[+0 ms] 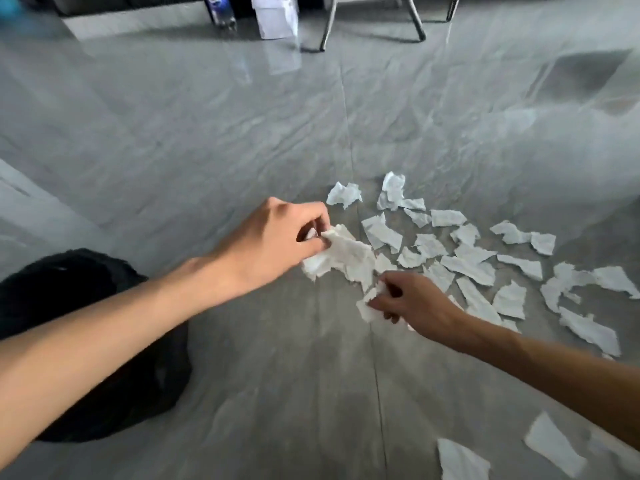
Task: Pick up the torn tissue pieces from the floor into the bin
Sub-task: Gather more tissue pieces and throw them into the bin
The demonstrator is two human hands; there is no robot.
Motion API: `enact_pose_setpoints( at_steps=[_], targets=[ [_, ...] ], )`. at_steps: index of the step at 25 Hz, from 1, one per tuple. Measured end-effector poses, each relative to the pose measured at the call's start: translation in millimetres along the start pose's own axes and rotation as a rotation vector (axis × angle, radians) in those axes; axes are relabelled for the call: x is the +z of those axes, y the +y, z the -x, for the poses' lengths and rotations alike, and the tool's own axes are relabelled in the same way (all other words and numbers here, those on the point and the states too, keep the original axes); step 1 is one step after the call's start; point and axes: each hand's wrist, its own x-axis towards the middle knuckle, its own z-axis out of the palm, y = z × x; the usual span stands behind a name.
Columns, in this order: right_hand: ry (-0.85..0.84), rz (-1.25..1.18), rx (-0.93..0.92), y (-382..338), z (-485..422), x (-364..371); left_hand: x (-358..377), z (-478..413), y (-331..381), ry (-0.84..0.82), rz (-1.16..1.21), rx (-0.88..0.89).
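Note:
Several torn white tissue pieces [467, 258] lie scattered on the grey tiled floor at centre right. My left hand [273, 237] pinches a crumpled bunch of tissue pieces [346, 258] just above the floor. My right hand [412, 299] is closed on a small tissue scrap [369, 306] right below that bunch. A black bin [86, 327] sits at the lower left, partly hidden under my left forearm. Two more tissue pieces [550, 445] lie near the bottom right edge.
At the far side stand a white box [277, 19], a dark bottle [220, 10] and grey metal chair legs [415, 19]. The glossy floor [207, 133] stretches between them and my hands.

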Motion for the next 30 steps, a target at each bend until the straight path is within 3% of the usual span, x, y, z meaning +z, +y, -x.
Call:
enact_pose_setpoints(
  at_steps=[5, 8, 12, 16, 19, 24, 27, 30],
  targets=[
    [-0.268, -0.013, -0.129, -119, -50, 38, -83, 87, -69, 0.382, 0.005, -0.308],
    [-0.408, -0.006, -0.169, -176, -73, 85, -97, 141, -133, 0.446, -0.076, -0.552],
    [-0.458, -0.172, -0.155, -238, -93, 161, -83, 193, -201, 0.291, -0.147, -0.809],
    [-0.580, -0.418, 0.025, -273, -101, 225, -65, 233, -237, -0.079, -0.105, -0.983],
    [-0.614, -0.466, 0.176, -284, -105, 247, -69, 245, -247, -0.099, -0.085, -1.022],
    [-0.612, -0.474, 0.202, -283, -116, 228, -95, 228, -238, 0.244, -0.035, -0.988],
    [-0.527, -0.441, 0.129, -261, -124, 190, -98, 189, -208, 0.411, -0.096, -0.807],
    [-0.383, -0.378, 0.141, -217, -129, 139, -85, 134, -179, 0.396, -0.047, -0.622]
  ],
)
